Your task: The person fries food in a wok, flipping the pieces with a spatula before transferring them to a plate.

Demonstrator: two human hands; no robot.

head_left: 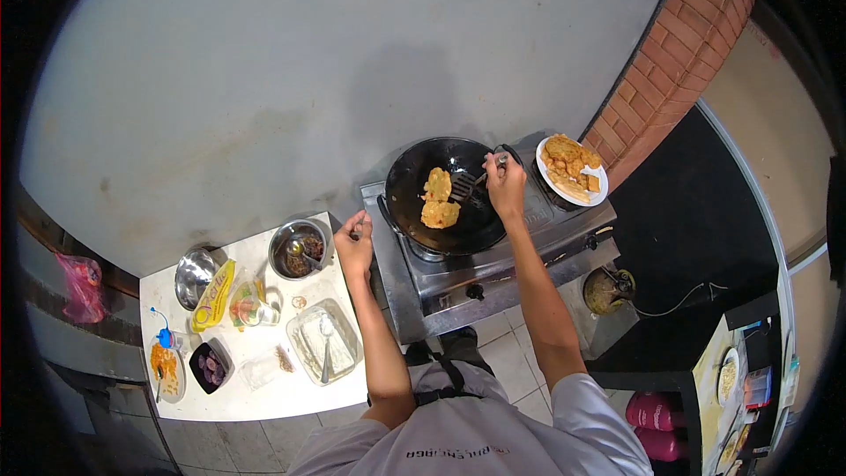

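A black wok (412, 227) sits on the steel gas stove (441, 286). Two golden fritters (438, 198) lie side by side inside it. My right hand (505, 185), over the wok's right rim, grips a slotted spatula (462, 185), whose dark blade is beside the fritters. Left of the wok, my left hand (354, 251) is raised between the stove and the white table. Its fingers are curled together around something small and dark that I cannot make out. To the right of the wok stands a white plate (564, 197) piled with fried food (568, 159).
On the white table (256, 397) at left stand a steel bowl (297, 249), a rectangular container (322, 341) with a spoon, a yellow packet (213, 297) and a black bowl (210, 367). A gas cylinder (608, 289) stands right of the stove, below a brick edge (656, 79).
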